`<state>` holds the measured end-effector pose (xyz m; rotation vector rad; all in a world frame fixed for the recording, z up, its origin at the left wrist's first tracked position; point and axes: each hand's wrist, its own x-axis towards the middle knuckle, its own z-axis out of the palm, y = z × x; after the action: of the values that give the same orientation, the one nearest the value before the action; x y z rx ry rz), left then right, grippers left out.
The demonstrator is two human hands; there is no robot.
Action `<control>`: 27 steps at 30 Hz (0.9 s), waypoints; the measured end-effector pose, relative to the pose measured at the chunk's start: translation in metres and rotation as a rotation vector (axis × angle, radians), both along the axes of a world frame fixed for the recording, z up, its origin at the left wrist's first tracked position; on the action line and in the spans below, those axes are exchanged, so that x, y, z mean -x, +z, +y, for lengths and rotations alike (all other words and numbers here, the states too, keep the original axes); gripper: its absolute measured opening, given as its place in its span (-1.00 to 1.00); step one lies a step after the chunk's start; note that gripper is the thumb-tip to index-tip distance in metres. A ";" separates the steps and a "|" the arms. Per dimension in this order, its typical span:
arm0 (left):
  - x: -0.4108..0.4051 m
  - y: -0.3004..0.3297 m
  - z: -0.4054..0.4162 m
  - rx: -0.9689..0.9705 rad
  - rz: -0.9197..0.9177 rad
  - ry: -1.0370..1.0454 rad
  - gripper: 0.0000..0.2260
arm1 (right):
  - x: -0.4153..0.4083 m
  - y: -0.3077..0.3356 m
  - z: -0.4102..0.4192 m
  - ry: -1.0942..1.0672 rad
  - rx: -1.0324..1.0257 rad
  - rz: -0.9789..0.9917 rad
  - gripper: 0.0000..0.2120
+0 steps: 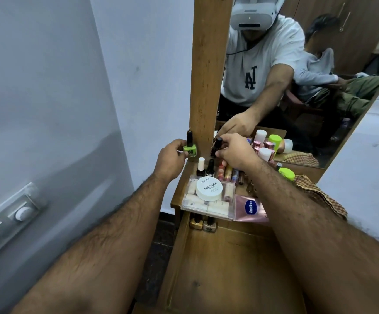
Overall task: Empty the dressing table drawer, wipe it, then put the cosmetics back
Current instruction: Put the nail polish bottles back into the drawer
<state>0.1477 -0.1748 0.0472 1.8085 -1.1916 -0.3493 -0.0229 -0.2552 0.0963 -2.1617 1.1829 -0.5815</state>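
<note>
Head view showed the drawer (229, 268) pulled out below me, its floor nearly bare, with only two small polish bottles (203, 224) standing at its far left corner under the tabletop's edge. On the tabletop (176, 196) above it stood the rest of the cosmetics, crowded against the mirror (297, 87): a clear box (206, 206) with a white tub (208, 188) on it, and a Vaseline pouch (250, 210) beside that. My left hand (172, 157) gripped a green bottle (190, 150) by its base, upright, long axis vertical, at the table's far left corner. My right hand (233, 152) pinched the cap of a dark bottle (216, 147), also upright, just right of the green one. Both bottles lay well beyond the drawer (I judged the coming move a straight pull back towards me and down). The left hand was nearer the drawer's left wall.
</note>
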 end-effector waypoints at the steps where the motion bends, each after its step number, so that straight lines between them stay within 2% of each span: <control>1: 0.001 0.006 0.004 0.014 0.009 0.003 -0.74 | 0.001 0.006 0.005 0.002 0.007 -0.018 -0.80; 9: 0.034 0.043 0.052 0.087 0.048 -0.035 -0.73 | 0.028 0.037 0.061 0.041 0.029 -0.229 -0.85; 13: 0.062 0.038 0.094 0.056 0.025 -0.073 -0.73 | 0.055 0.026 0.104 0.072 0.012 -0.273 -0.83; 16: 0.078 0.017 0.127 -0.043 -0.006 -0.067 -0.71 | 0.075 0.000 0.131 0.069 0.005 -0.200 -0.85; 20: 0.093 -0.020 0.157 -0.230 -0.061 -0.065 -0.70 | 0.094 -0.046 0.157 0.072 -0.074 -0.086 -0.77; 22: 0.103 -0.032 0.163 -0.327 -0.117 -0.070 -0.70 | 0.097 -0.071 0.165 0.053 -0.130 -0.041 -0.75; 25: 0.121 -0.043 0.161 -0.470 -0.250 -0.095 -0.73 | 0.096 -0.102 0.169 0.039 -0.133 0.061 -0.85; 27: 0.132 -0.051 0.156 -0.535 -0.282 -0.081 -0.77 | 0.094 -0.118 0.166 0.016 -0.140 0.121 -0.82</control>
<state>0.0158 -0.0191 -0.0038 2.3315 -1.4673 -0.5087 -0.1168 -0.0893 -0.0218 -2.1093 1.2305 -0.3530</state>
